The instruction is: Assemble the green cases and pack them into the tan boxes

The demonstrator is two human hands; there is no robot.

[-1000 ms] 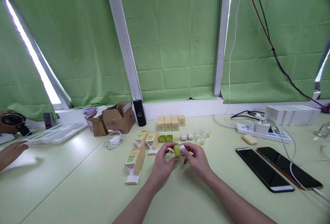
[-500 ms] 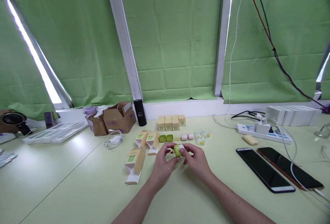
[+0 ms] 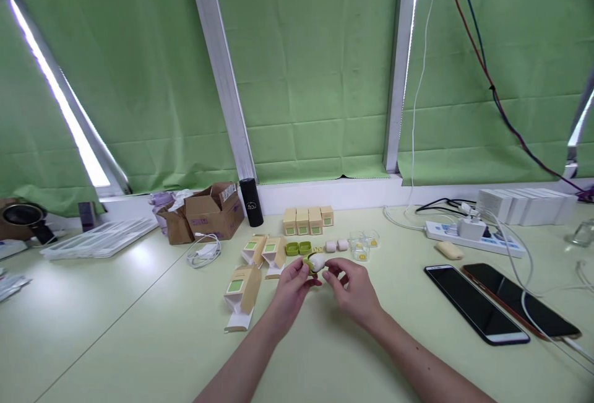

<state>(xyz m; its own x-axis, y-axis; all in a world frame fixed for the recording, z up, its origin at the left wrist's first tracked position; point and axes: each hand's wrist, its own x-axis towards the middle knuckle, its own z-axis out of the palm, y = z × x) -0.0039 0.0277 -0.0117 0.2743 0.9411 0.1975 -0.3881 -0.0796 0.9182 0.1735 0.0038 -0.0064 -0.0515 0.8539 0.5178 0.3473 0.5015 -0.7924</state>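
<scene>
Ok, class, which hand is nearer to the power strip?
The right hand, left of the strip and closer to the camera. The left hand is farther left, holding a green piece.

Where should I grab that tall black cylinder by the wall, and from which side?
Best around the middle of the black cylinder, from the front right. It stands on end, so its round side suits a wrapped hold, while the open cardboard box crowds its left and the wall is behind.

One black bottle (image 3: 251, 202). Right of bottle: four closed cartons (image 3: 302, 221), two green tubs (image 3: 305, 247), two pink cylinders (image 3: 342, 245), three clear cups (image 3: 361, 254), one power strip (image 3: 501, 244), two phones (image 3: 477, 304). Nearer than bottle: three opened cartons (image 3: 244, 286).
</scene>
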